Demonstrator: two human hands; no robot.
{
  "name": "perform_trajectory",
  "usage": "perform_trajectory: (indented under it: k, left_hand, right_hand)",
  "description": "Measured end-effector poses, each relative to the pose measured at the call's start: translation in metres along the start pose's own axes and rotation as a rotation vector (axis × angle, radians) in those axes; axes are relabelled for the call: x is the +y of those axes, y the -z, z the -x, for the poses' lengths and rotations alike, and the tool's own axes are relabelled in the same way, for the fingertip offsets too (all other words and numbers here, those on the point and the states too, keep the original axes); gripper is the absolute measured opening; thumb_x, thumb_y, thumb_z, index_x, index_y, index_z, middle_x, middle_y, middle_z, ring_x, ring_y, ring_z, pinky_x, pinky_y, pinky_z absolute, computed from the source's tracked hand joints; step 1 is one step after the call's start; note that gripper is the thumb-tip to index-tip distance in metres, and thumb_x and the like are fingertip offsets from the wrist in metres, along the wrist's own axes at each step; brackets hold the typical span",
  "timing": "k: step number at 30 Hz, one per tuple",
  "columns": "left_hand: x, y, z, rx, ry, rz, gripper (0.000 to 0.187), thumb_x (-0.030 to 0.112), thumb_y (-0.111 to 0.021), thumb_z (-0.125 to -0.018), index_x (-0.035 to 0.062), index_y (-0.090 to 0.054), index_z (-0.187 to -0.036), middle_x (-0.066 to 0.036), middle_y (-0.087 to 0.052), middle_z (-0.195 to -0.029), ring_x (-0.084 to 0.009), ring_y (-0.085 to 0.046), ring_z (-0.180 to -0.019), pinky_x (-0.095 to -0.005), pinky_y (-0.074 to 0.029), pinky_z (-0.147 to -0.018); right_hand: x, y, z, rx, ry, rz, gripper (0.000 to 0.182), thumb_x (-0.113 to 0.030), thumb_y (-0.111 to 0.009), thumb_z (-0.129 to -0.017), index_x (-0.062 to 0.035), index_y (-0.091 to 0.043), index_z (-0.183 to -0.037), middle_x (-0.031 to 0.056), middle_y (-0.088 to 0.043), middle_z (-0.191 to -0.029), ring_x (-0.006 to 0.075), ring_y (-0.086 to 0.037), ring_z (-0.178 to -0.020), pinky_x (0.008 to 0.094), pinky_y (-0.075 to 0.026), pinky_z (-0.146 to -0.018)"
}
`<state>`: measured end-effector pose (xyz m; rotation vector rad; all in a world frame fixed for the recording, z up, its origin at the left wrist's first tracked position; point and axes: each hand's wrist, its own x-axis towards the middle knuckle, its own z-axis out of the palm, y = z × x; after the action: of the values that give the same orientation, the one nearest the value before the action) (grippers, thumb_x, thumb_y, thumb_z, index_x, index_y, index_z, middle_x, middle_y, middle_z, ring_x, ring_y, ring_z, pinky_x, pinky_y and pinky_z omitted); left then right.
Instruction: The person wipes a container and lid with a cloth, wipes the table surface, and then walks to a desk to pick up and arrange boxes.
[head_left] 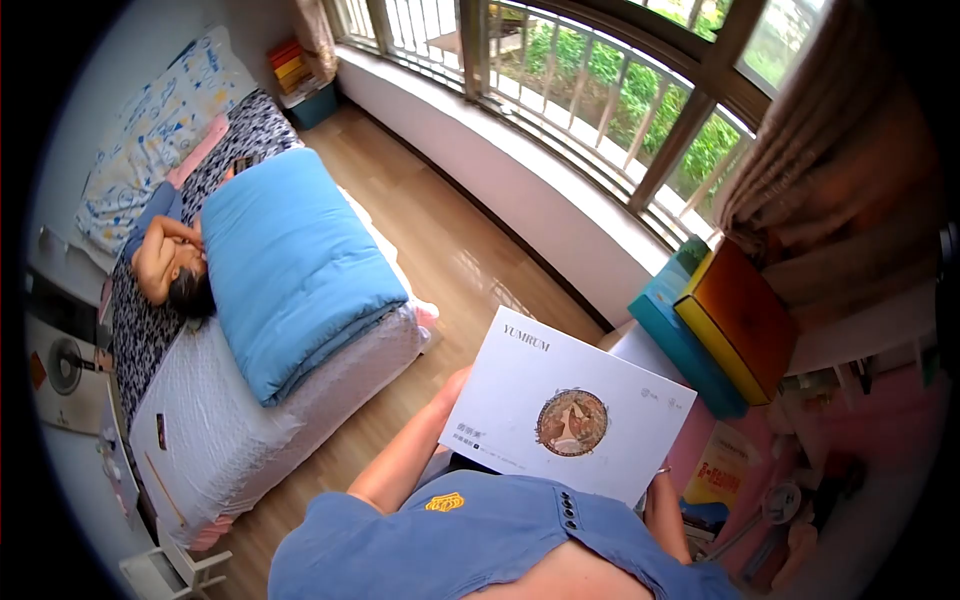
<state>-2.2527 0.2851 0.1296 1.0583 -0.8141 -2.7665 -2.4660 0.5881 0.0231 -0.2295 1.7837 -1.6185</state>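
A flat white box (630, 420) is held tilted in front of my body. Its face carries the word YUMRUM, a round brown picture and small print. At the box's left edge is my left hand (457, 386), gripping it with most fingers hidden behind. Low on the right side, my right hand (660, 492) holds the same box, its fingers mostly out of sight.
On the left, a bed (330, 375) bears a folded blue quilt (290, 260) and a lying person (165, 260). Teal (690, 350) and orange-yellow boxes (735, 320) stand right, by the window (590, 90) and curtain (800, 180). Wooden floor (450, 245) runs between.
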Motion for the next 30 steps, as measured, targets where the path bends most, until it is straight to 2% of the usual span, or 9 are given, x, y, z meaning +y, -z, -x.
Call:
perform_trajectory:
  k: [6,12,13,19,20,22,25,27,30]
  left_hand:
    - [0.041,0.073,0.13,0.028,-0.187,0.043,0.038,0.03,-0.04,-0.09,0.0042,-0.046,-0.117,-0.008,-0.054,-0.106,-0.0167,-0.054,-0.093,-0.0288,-0.047,-0.075]
    - [0.065,0.149,0.284,0.206,-0.452,0.306,0.038,0.029,-0.039,-0.09,0.0047,-0.045,-0.118,-0.008,-0.053,-0.109,-0.0165,-0.053,-0.095,-0.0288,-0.045,-0.078]
    - [0.113,0.136,0.347,0.255,-0.402,0.418,0.038,0.029,-0.039,-0.09,0.0048,-0.045,-0.119,-0.008,-0.053,-0.109,-0.0165,-0.053,-0.096,-0.0288,-0.045,-0.079]
    - [0.061,0.198,0.448,0.439,-0.75,0.522,0.038,0.026,-0.038,-0.09,0.0059,-0.042,-0.123,-0.007,-0.05,-0.114,-0.0152,-0.049,-0.1,-0.0286,-0.041,-0.084]
    - [0.11,0.173,0.493,0.512,-0.689,0.599,0.038,0.025,-0.038,-0.09,0.0057,-0.041,-0.123,-0.007,-0.05,-0.114,-0.0148,-0.049,-0.101,-0.0283,-0.041,-0.084]
    - [0.12,0.181,0.522,0.611,-0.745,0.668,0.038,0.023,-0.039,-0.09,0.0056,-0.04,-0.124,-0.007,-0.05,-0.114,-0.0144,-0.049,-0.101,-0.0281,-0.041,-0.084]
    - [0.086,0.186,0.53,0.824,-0.897,0.585,0.038,0.022,-0.042,-0.089,0.0047,-0.041,-0.122,-0.008,-0.051,-0.114,-0.014,-0.049,-0.101,-0.0275,-0.041,-0.084]
    - [0.066,0.199,0.536,1.013,-0.952,0.376,0.037,0.021,-0.044,-0.088,0.0041,-0.043,-0.121,-0.008,-0.051,-0.113,-0.0141,-0.049,-0.099,-0.0275,-0.041,-0.082]
    - [0.068,0.203,0.553,1.128,-0.978,0.513,0.037,0.021,-0.044,-0.087,0.0038,-0.043,-0.12,-0.008,-0.052,-0.112,-0.0142,-0.049,-0.098,-0.0275,-0.041,-0.082]
  right_hand:
    - [-0.046,-0.121,0.013,-0.195,0.039,0.09,0.043,-0.031,-0.042,-0.084,0.0043,-0.047,-0.109,0.0134,-0.058,-0.098,0.0216,-0.053,-0.089,0.03,-0.043,-0.076]
    - [-0.084,-0.291,0.018,-0.573,0.046,0.241,0.042,-0.029,-0.043,-0.083,0.004,-0.048,-0.108,0.0134,-0.058,-0.097,0.0216,-0.054,-0.088,0.03,-0.043,-0.076]
    - [-0.141,-0.33,0.047,-0.598,-0.028,0.299,0.042,-0.029,-0.043,-0.083,0.0039,-0.048,-0.108,0.0134,-0.058,-0.097,0.0217,-0.054,-0.088,0.03,-0.043,-0.076]
    - [-0.15,-0.487,0.069,-0.992,-0.023,0.412,0.04,-0.028,-0.044,-0.082,0.0036,-0.049,-0.107,0.0134,-0.059,-0.095,0.0217,-0.054,-0.087,0.0301,-0.044,-0.075]
    - [-0.185,-0.522,0.081,-1.023,-0.101,0.467,0.04,-0.028,-0.045,-0.082,0.0035,-0.049,-0.106,0.0134,-0.059,-0.095,0.0217,-0.055,-0.086,0.0301,-0.044,-0.075]
    - [-0.195,-0.581,0.083,-1.149,-0.115,0.513,0.039,-0.028,-0.045,-0.082,0.0034,-0.05,-0.106,0.0134,-0.059,-0.095,0.0217,-0.055,-0.086,0.0301,-0.044,-0.075]
    - [-0.179,-0.659,0.089,-1.367,-0.113,0.533,0.039,-0.027,-0.045,-0.082,0.0033,-0.05,-0.105,0.0133,-0.059,-0.094,0.0217,-0.055,-0.085,0.0302,-0.044,-0.074]
    - [-0.159,-0.707,0.103,-1.504,-0.088,0.54,0.038,-0.027,-0.046,-0.082,0.0032,-0.05,-0.105,0.0133,-0.059,-0.094,0.0217,-0.055,-0.085,0.0302,-0.044,-0.074]
    - [-0.145,-0.771,0.126,-1.673,-0.106,0.551,0.038,-0.026,-0.046,-0.081,0.003,-0.051,-0.105,0.0133,-0.06,-0.094,0.0217,-0.056,-0.084,0.0302,-0.044,-0.074]
